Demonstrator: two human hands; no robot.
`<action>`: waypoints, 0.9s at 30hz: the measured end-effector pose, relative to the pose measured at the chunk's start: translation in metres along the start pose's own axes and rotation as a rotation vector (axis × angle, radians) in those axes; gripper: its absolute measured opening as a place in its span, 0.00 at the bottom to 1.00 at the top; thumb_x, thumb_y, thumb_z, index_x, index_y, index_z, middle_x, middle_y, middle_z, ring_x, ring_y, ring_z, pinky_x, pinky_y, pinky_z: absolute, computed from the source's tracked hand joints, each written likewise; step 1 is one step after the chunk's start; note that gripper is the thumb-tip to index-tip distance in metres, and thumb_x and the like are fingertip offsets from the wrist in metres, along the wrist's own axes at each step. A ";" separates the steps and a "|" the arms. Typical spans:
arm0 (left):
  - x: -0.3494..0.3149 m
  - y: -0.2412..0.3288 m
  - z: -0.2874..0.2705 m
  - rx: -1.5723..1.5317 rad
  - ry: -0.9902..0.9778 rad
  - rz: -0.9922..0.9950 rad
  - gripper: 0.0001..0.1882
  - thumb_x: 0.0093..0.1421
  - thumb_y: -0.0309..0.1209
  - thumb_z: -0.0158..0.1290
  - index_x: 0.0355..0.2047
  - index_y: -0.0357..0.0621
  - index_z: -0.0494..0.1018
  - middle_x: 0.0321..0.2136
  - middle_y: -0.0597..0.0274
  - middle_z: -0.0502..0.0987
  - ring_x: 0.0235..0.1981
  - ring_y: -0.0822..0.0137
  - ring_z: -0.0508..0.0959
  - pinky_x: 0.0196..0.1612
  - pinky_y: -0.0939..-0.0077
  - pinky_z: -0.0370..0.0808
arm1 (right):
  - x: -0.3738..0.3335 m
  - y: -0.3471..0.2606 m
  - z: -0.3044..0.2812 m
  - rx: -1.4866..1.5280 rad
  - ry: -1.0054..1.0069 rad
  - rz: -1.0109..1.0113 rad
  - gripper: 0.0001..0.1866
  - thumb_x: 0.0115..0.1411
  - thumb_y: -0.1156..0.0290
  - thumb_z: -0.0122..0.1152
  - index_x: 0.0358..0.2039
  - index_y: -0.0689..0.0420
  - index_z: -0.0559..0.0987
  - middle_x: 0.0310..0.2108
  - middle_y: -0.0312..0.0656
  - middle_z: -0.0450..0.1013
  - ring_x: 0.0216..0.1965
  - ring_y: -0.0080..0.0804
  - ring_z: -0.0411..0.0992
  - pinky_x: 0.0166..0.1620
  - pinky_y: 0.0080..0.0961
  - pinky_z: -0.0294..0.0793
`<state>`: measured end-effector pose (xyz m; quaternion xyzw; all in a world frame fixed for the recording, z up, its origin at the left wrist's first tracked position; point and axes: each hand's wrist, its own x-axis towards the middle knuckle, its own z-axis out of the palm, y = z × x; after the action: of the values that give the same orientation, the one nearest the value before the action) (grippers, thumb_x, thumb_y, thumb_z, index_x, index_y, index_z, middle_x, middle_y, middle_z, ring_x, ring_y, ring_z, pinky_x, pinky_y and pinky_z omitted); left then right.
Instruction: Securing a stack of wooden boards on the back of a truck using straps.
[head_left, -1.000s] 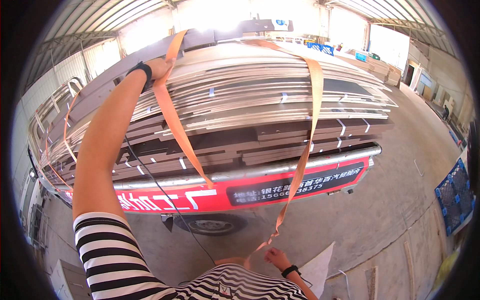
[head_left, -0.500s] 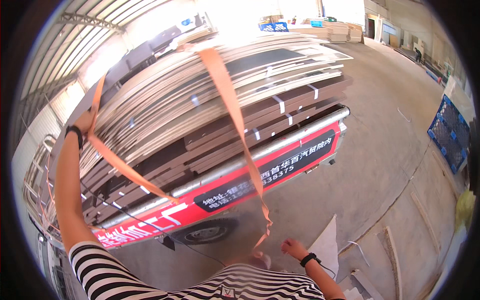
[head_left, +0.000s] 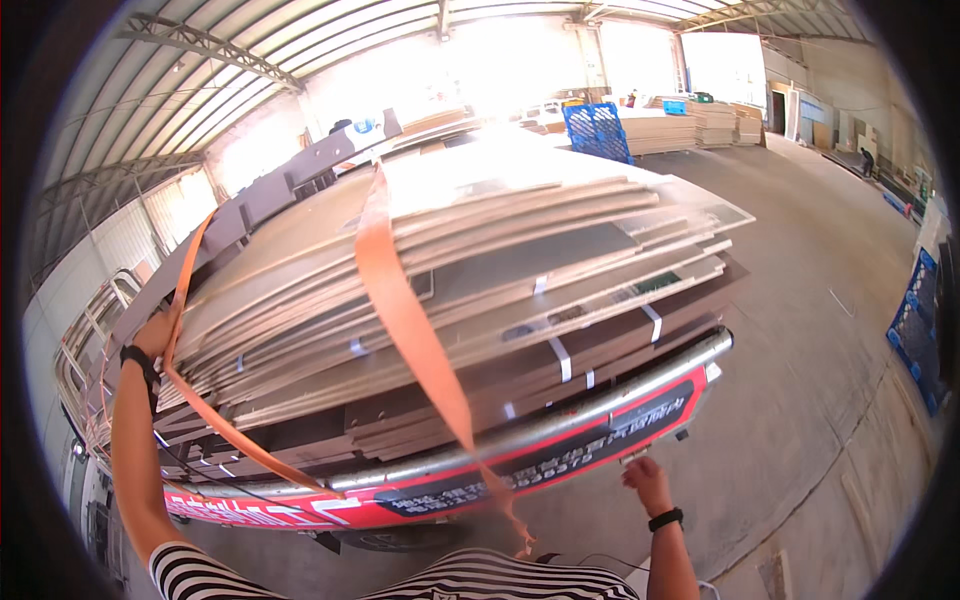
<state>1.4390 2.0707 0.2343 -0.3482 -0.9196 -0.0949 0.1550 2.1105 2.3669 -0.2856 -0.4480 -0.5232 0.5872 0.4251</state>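
My left hand (head_left: pixel 155 335) is at the left end of the load, closed on an orange ratchet-type strap (head_left: pixel 185 285) that bends where I hold it; the fingers are partly hidden. The strap runs from the top of the stack down to the truck's side rail. A second orange strap (head_left: pixel 405 300) crosses the middle of the stacked boards (head_left: pixel 560 260) and dangles loose and twisted below the rail. My right hand (head_left: pixel 650 485), fingers curled in with nothing seen in them, hovers before the lower edge of the red truck side (head_left: pixel 420 495), apart from the loose strap.
Dark brown panels with white bands (head_left: pixel 600 345) lie under the pale boards, whose edges jut unevenly. A silver rail (head_left: pixel 640 375) tops the truck side. Blue pallets (head_left: pixel 598 132) and board stacks (head_left: pixel 655 132) stand behind. Wood strips (head_left: pixel 865 520) lie on the floor at right.
My view has tilted up, so the load sits lower in the picture. The right hand has risen and moved rightward. My left hand stays on the strap.
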 end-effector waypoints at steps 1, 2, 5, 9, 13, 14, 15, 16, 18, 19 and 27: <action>0.001 -0.008 -0.004 0.005 0.011 -0.017 0.46 0.56 0.70 0.19 0.13 0.40 0.66 0.10 0.60 0.67 0.12 0.61 0.70 0.24 0.66 0.69 | 0.020 -0.027 -0.007 -0.021 0.065 -0.076 0.06 0.58 0.73 0.53 0.32 0.63 0.74 0.25 0.39 0.73 0.26 0.23 0.70 0.31 0.22 0.71; 0.004 -0.010 -0.006 0.020 -0.006 0.011 0.45 0.56 0.70 0.22 0.13 0.41 0.67 0.10 0.60 0.68 0.12 0.61 0.70 0.24 0.67 0.69 | 0.042 -0.039 -0.025 -0.054 0.119 -0.192 0.06 0.59 0.73 0.52 0.33 0.63 0.74 0.26 0.38 0.72 0.27 0.21 0.69 0.32 0.21 0.71; -0.019 0.021 -0.017 -0.042 -0.048 -0.126 0.37 0.60 0.64 0.31 0.18 0.42 0.70 0.13 0.61 0.71 0.13 0.66 0.71 0.23 0.72 0.69 | 0.086 -0.098 -0.063 0.161 0.405 -0.379 0.06 0.62 0.72 0.50 0.35 0.61 0.72 0.28 0.35 0.69 0.31 0.19 0.66 0.36 0.19 0.68; -0.073 0.051 -0.017 -0.417 0.710 -0.231 0.19 0.64 0.47 0.40 0.31 0.43 0.70 0.21 0.64 0.73 0.21 0.76 0.72 0.23 0.85 0.65 | 0.157 -0.114 -0.147 0.192 0.639 -0.548 0.09 0.64 0.68 0.48 0.40 0.59 0.70 0.33 0.35 0.68 0.33 0.20 0.65 0.40 0.18 0.66; -0.165 0.082 0.031 -0.607 1.012 -0.148 0.11 0.65 0.37 0.43 0.33 0.42 0.67 0.21 0.68 0.66 0.22 0.78 0.66 0.25 0.82 0.63 | 0.202 -0.137 -0.190 -0.069 0.644 -0.575 0.19 0.67 0.62 0.42 0.50 0.63 0.66 0.47 0.43 0.65 0.50 0.31 0.62 0.55 0.27 0.58; -0.193 0.101 0.052 -0.560 0.971 -0.162 0.12 0.65 0.38 0.44 0.33 0.42 0.67 0.22 0.68 0.67 0.23 0.77 0.66 0.26 0.82 0.64 | 0.214 -0.140 -0.194 -0.068 0.546 -0.582 0.20 0.67 0.61 0.41 0.52 0.63 0.65 0.49 0.44 0.64 0.52 0.33 0.61 0.57 0.28 0.57; -0.212 0.121 0.073 -0.508 0.928 -0.177 0.12 0.65 0.38 0.44 0.34 0.41 0.66 0.23 0.68 0.67 0.24 0.77 0.66 0.28 0.82 0.64 | 0.224 -0.143 -0.196 -0.066 0.445 -0.584 0.22 0.67 0.61 0.41 0.54 0.63 0.64 0.51 0.45 0.63 0.54 0.35 0.60 0.58 0.29 0.55; -0.219 0.182 0.100 -0.674 0.905 -0.184 0.12 0.65 0.37 0.43 0.38 0.40 0.66 0.28 0.65 0.69 0.29 0.74 0.68 0.33 0.81 0.65 | 0.227 -0.151 -0.195 -0.112 0.339 -0.520 0.22 0.67 0.61 0.41 0.54 0.64 0.65 0.53 0.47 0.63 0.56 0.36 0.59 0.59 0.30 0.54; -0.236 0.287 0.142 -0.750 0.741 -0.191 0.17 0.66 0.38 0.40 0.46 0.37 0.65 0.41 0.58 0.69 0.42 0.67 0.68 0.46 0.76 0.64 | 0.235 -0.155 -0.195 -0.083 0.159 -0.568 0.20 0.66 0.63 0.42 0.50 0.64 0.68 0.51 0.47 0.65 0.54 0.37 0.62 0.58 0.31 0.57; -0.239 0.308 0.159 -0.663 0.608 -0.193 0.20 0.66 0.39 0.39 0.51 0.37 0.63 0.48 0.54 0.67 0.50 0.62 0.66 0.54 0.72 0.61 | 0.236 -0.161 -0.191 -0.042 0.075 -0.581 0.19 0.65 0.64 0.43 0.49 0.64 0.69 0.51 0.48 0.66 0.54 0.38 0.63 0.58 0.32 0.57; -0.239 0.360 0.189 -1.084 0.640 -0.384 0.35 0.67 0.51 0.31 0.62 0.33 0.49 0.64 0.50 0.49 0.65 0.58 0.50 0.64 0.69 0.48 | 0.249 -0.172 -0.214 -0.289 -0.016 -0.556 0.15 0.57 0.75 0.54 0.46 0.61 0.73 0.51 0.50 0.67 0.53 0.45 0.65 0.54 0.35 0.63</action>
<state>1.8078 2.2442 -0.0022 -0.1612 -0.6959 -0.6695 0.2037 2.2645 2.6739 -0.1456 -0.3388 -0.7072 0.3713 0.4972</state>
